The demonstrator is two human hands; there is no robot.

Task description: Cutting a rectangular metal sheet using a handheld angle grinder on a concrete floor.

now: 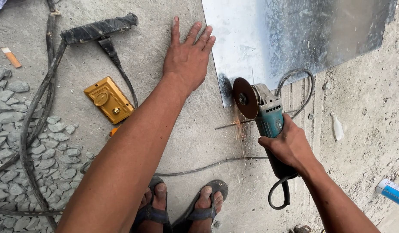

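Note:
My right hand [289, 144] grips the body of a teal angle grinder [268, 115]. Its dark cutting disc [245, 98] stands upright at the near left corner of a grey metal sheet [294, 34] lying on the concrete. Orange sparks [241, 129] spray down from the disc toward a thin metal rod [234, 125] on the ground. My left hand [188, 56] lies flat on the concrete with fingers spread, its fingertips at the sheet's left edge. It holds nothing.
A yellow rim lock [109, 99] lies left of my forearm. Thick black cables [44, 99] and a taped electrode holder [98, 29] run along the left, beside grey gravel [18, 142]. My sandalled feet [182, 205] are below. The grinder's cord [296, 86] loops behind. A blue-white tube [391, 191] lies right.

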